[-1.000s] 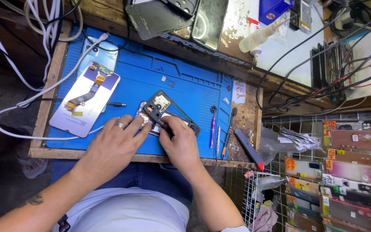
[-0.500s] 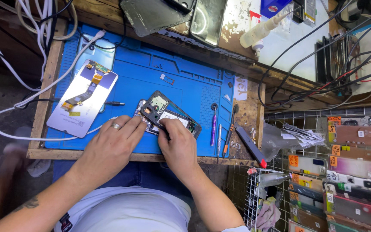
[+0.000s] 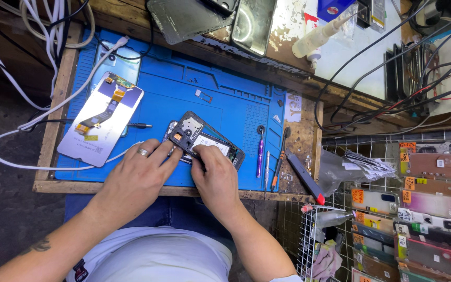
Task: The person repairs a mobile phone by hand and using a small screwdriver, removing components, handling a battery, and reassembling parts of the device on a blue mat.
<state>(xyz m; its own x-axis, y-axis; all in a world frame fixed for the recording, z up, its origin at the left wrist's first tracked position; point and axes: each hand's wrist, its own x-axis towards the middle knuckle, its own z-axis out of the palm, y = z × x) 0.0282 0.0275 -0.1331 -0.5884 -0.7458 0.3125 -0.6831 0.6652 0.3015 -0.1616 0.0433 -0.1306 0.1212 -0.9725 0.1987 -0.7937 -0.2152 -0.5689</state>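
We see both hands on an opened smartphone (image 3: 204, 142) that lies tilted near the front middle of a blue repair mat (image 3: 220, 99). The left hand (image 3: 137, 175), with a ring on one finger, rests flat with its fingers loosely spread, the fingertips pressing the phone's near left edge rather than closing around it. The right hand (image 3: 216, 175) is curled, its thumb and forefinger pinched down on the phone's middle; whether they hold a small part we cannot tell.

The mat covers a worn wooden workbench (image 3: 304, 141) over a dark floor. On the mat's left part lies a detached phone screen (image 3: 100, 121), face down with its flex cable showing, well apart from the hands. A white cable (image 3: 37, 117) loops round it. Just right of the phone lie a purple screwdriver (image 3: 260, 151) and a dark-handled tool (image 3: 279, 162), and on the bare wood a red-tipped black tool (image 3: 305, 177). To the right, a wire rack (image 3: 424, 209) holds phone cases.
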